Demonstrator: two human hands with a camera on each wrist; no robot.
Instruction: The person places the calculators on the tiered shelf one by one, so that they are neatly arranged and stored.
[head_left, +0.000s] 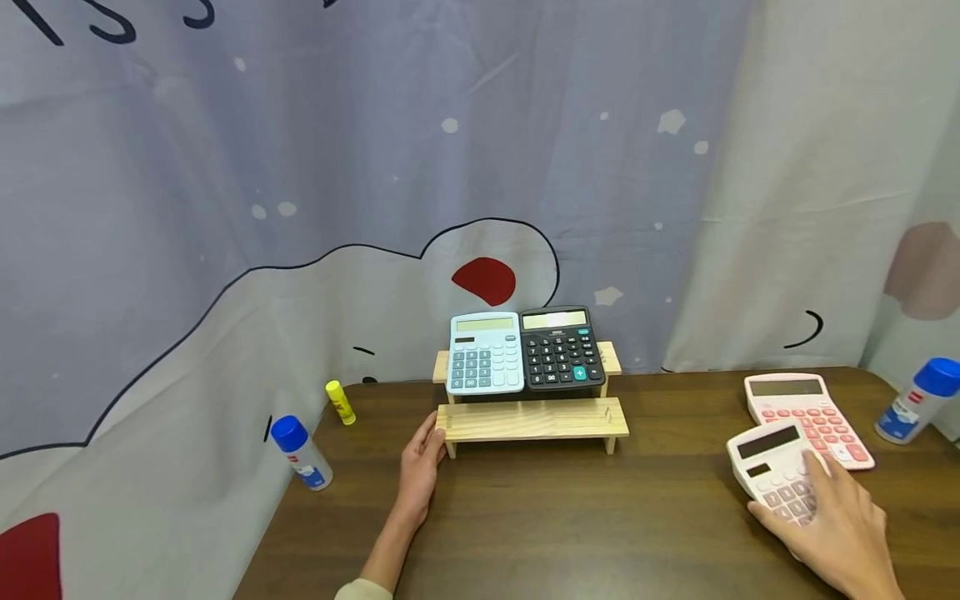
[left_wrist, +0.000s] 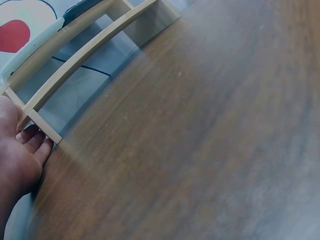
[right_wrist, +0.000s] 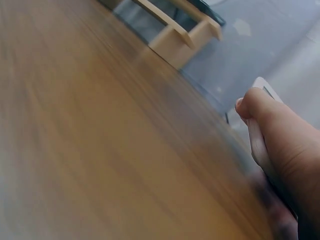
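Observation:
A two-step wooden stand (head_left: 532, 419) is on the table, with a light blue calculator (head_left: 485, 353) and a black calculator (head_left: 562, 348) leaning side by side on its upper step. My left hand (head_left: 420, 471) holds the stand's left end; in the left wrist view its fingertips (left_wrist: 42, 145) bend around the side piece. At the right, my right hand (head_left: 843, 521) grips a white calculator (head_left: 772, 462) by its lower part, covering some keys. Beneath and behind that one lies a white calculator with pink keys (head_left: 810, 408), partly overlapped in the head view.
A blue-capped bottle (head_left: 303, 454) stands at the table's left edge, near a yellow glue stick (head_left: 341, 402). Another blue-capped bottle (head_left: 918, 402) is at the far right. A printed curtain (head_left: 360, 167) hangs behind the brown table (head_left: 585, 525).

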